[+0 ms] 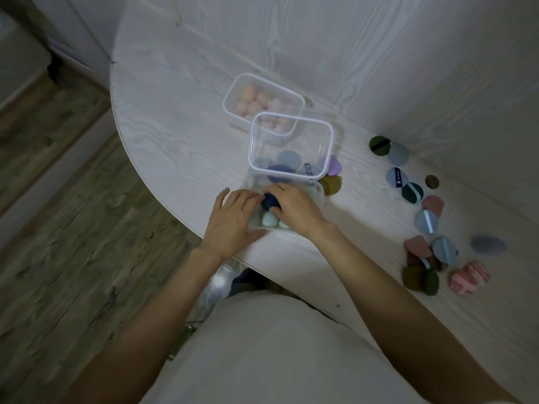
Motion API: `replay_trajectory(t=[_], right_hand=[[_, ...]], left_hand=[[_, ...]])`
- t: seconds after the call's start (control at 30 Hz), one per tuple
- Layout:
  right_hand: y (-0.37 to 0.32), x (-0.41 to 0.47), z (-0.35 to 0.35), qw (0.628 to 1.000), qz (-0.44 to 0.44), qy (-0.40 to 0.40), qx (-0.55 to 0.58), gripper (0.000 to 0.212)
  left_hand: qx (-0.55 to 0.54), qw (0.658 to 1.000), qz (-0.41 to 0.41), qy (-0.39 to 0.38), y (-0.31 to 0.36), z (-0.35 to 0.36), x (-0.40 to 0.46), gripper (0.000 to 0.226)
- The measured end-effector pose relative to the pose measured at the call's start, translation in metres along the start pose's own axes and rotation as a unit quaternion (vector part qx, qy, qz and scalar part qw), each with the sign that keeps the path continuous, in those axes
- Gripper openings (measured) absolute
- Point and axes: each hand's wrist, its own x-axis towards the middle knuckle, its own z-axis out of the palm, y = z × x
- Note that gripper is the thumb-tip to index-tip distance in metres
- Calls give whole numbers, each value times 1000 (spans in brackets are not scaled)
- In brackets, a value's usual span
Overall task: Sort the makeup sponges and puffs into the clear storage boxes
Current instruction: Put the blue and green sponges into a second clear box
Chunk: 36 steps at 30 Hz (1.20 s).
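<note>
Right hand [294, 207] pinching navy sponge [270, 202], label unreadable

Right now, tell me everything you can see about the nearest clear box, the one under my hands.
The low clear plastic box sits open near the table's front edge, touching the taller clear box behind it. It holds pale mint egg-shaped sponges and a dark navy sponge. The left hand rests on its left side; the right hand grips the navy sponge inside it.

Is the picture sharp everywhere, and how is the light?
Head view: dim, flat light; the grey sponge at the right edge is smeared by blur; the wide lens bends the table edge; the hands and the near clear box are fairly sharp.
</note>
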Motion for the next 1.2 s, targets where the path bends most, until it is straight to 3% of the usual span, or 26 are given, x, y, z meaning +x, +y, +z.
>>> replay_trajectory(t=[0.13,0.2,0.3,0.37,0.47,0.57,0.67,0.8,1.03,1.2], right_hand=[[2,-9,-3,990,28,30,137,34],[3,-15,-9,981,27,76,175,25],[10,-27,-17,965,22,235,115,18],[20,-33,-19,946,83,304,71,24],[31,-35,-17,937,188,244,166,35],[27,-31,-15,927,163,193,277,36],[22,-20,-14,929,124,175,300,28],[35,7,-7,950,121,206,201,27],[44,42,0,991,88,96,-12,45],[44,10,-15,968,172,179,40,55]], left_hand=[[-51,991,-4,-127,2,1,11,93],[-45,990,-5,-134,7,4,16,93],[-44,992,6,-119,8,7,17,81],[-57,994,13,-97,6,6,13,75],[-66,995,7,-71,0,0,3,73],[-63,996,-16,-59,-10,-7,-9,73],[-66,994,-58,-63,-22,-12,-21,76],[-57,992,-101,-55,-32,-18,-33,76],[-49,994,-87,-46,-38,-25,-34,76],[-70,994,-63,-59,-42,-19,-27,76]])
